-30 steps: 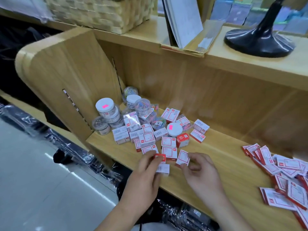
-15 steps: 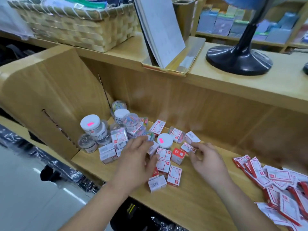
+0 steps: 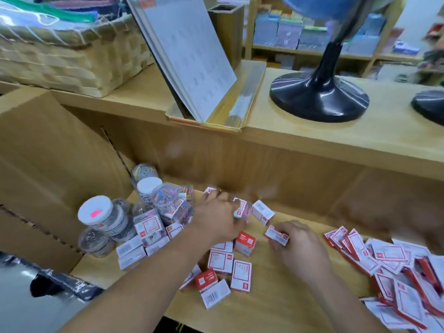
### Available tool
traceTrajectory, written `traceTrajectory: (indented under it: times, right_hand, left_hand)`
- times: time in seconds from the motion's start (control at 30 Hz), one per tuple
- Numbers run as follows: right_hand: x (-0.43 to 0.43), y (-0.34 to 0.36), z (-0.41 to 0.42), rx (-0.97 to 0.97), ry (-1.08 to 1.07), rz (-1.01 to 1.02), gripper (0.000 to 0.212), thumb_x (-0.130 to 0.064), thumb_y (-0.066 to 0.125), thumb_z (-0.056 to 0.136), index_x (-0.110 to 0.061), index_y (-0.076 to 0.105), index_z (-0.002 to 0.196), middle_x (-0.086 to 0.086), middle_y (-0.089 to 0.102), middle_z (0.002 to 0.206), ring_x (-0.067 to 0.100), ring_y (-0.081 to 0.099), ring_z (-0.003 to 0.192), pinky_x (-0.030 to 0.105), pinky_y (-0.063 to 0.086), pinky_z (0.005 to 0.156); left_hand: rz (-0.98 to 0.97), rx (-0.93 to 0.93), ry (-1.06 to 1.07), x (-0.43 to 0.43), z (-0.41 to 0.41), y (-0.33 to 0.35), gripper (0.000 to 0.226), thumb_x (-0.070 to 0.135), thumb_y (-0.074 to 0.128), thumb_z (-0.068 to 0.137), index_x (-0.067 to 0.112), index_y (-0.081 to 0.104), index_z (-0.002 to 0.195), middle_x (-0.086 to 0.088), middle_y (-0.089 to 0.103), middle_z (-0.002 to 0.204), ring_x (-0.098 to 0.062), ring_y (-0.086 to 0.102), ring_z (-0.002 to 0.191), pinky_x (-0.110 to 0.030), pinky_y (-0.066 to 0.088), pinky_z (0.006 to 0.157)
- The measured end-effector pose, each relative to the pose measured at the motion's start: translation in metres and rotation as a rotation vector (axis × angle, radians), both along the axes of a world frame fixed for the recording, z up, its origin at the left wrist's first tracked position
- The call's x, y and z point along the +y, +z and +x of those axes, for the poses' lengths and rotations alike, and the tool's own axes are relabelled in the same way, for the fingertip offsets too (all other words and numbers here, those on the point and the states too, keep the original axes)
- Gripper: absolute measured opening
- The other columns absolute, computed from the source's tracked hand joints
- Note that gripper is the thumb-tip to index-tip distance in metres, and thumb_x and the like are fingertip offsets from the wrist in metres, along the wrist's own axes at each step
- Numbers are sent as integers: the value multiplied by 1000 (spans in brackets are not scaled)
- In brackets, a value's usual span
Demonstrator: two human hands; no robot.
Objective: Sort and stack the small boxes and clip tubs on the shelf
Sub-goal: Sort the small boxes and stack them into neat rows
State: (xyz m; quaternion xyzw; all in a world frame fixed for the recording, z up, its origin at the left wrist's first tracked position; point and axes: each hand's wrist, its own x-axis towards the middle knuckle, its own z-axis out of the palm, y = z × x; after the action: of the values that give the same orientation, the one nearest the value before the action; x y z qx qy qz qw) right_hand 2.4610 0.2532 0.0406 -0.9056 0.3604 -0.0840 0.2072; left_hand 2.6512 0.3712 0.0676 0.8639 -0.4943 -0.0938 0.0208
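Small red-and-white boxes point(image 3: 221, 260) lie loose on the wooden shelf point(image 3: 276, 306), with more stacked at the left point(image 3: 132, 251). Clip tubs stand in the back left corner: one with a white lid and pink sticker point(image 3: 96, 213), one full of coloured clips point(image 3: 165, 195). My left hand point(image 3: 216, 219) reaches palm down over the middle of the pile. Its fingers curl down beside a box point(image 3: 241, 207), and what they hold is hidden. My right hand point(image 3: 302, 248) pinches a small box point(image 3: 276, 235) just above the shelf.
A heap of flat red-and-white packets point(image 3: 396, 265) fills the shelf's right side. The shelf's side wall point(image 3: 48, 164) closes the left. On the counter above stand a woven basket point(image 3: 67, 63), a booklet in a gold tray point(image 3: 187, 56) and a globe's black base point(image 3: 319, 97).
My left hand has moved back and right across the pile, covering the white-lidded tub there. My right hand now pinches a box and has drawn it slightly nearer. The camera has tilted up.
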Motion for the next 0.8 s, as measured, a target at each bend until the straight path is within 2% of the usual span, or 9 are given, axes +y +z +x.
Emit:
traceTrajectory:
  times: [0.1,0.2,0.27,0.33,0.43,0.5,0.6,0.7,0.8]
  right_hand:
    - [3,11,3,-180,-96,85,10,-33,71,82,-31,72,92,-9,60,83,16,63,87,35,51,74]
    - [5,22,10,-307,-123,185,15,-24,75,78,-34,71,87,-10,60,83,4,61,79,30,50,74]
    - [2,27,12,-357,-139,276,17,-23,77,79,-33,70,90,-11,62,90,0,61,79,26,51,75]
    - [1,32,10,-407,-153,341,18,-23,79,79,-31,71,94,-10,64,94,1,62,78,20,50,74]
    - [-2,40,2,-469,-186,370,20,-19,83,77,-28,73,92,-9,66,91,1,62,74,11,48,69]
    - [-3,45,-10,-471,-203,389,18,-19,84,76,-26,73,89,-10,69,82,-1,61,69,10,47,65]
    - [-3,47,-33,-440,-186,431,15,-19,83,77,-26,72,83,-16,69,73,0,57,60,15,48,60]
    - [-3,38,-50,-374,-211,454,15,-24,82,78,-31,69,80,-19,66,68,4,59,59,26,50,64]
    - [0,28,-46,-304,-250,462,12,-30,81,77,-30,69,78,-14,66,66,12,65,68,29,50,66]
  left_hand:
    - [-36,-6,-4,8,3,-4,58,57,30,101,24,49,145,6,43,156,-18,21,152,-46,17,121]
    - [-53,8,20,21,16,-8,63,51,18,102,18,55,140,1,48,152,-20,28,150,-42,21,122]
    - [-112,-48,30,22,17,0,57,47,23,101,16,67,120,-2,59,133,-23,46,134,-37,34,110]
    - [-223,-86,-6,13,11,9,41,39,33,97,21,70,104,2,65,113,-24,57,111,-33,42,91]
    - [-324,38,-200,-17,-4,16,33,27,48,85,26,69,110,7,67,109,-23,61,101,-37,51,83]
    - [-216,44,-280,-36,-13,15,38,24,54,83,29,66,118,7,64,113,-22,60,107,-34,49,78]
    - [-84,-124,-284,-48,-21,8,29,18,60,89,27,66,115,5,57,112,-20,58,107,-30,36,69]
    - [-137,-170,-278,-48,-20,8,24,30,65,88,28,67,111,5,59,110,-22,58,104,-34,43,82]
    - [-354,11,-184,-30,-18,19,24,42,68,87,32,67,110,7,62,100,-21,59,97,-36,50,80]
